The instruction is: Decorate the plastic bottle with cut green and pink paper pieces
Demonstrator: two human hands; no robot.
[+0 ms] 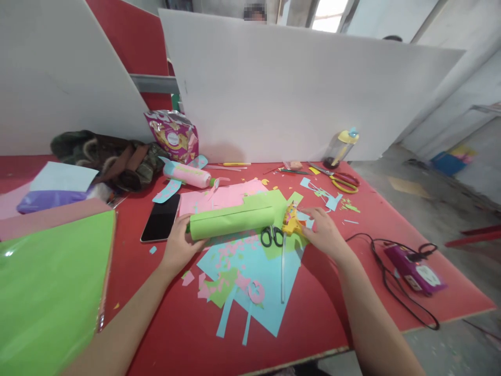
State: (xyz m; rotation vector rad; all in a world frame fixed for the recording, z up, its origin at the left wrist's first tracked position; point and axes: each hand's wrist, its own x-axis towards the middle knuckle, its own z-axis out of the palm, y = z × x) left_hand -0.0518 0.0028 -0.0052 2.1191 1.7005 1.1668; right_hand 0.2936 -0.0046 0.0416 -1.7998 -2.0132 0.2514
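Observation:
My left hand (182,245) is closed round the left end of a cylinder wrapped in light green paper (233,219), which lies across the paper pile. My right hand (323,235) has its fingers and thumb on a small yellow glue gun (291,223), to the right of the cylinder. A translucent glue stick (283,269) extends from the gun toward me. Between the cylinder and the gun lie black-handled scissors (272,236), their blades partly hidden. Beneath are blue paper (270,308) and pink paper scraps (242,282).
A phone (160,218), a pink-wrapped bottle (188,174) and a snack bag (174,137) are at left. Yellow-and-red-handled scissors (340,180) and a shaker bottle (340,149) stand back right. A purple power strip (415,269) with a black cable lies right. White boards (305,94) rise behind.

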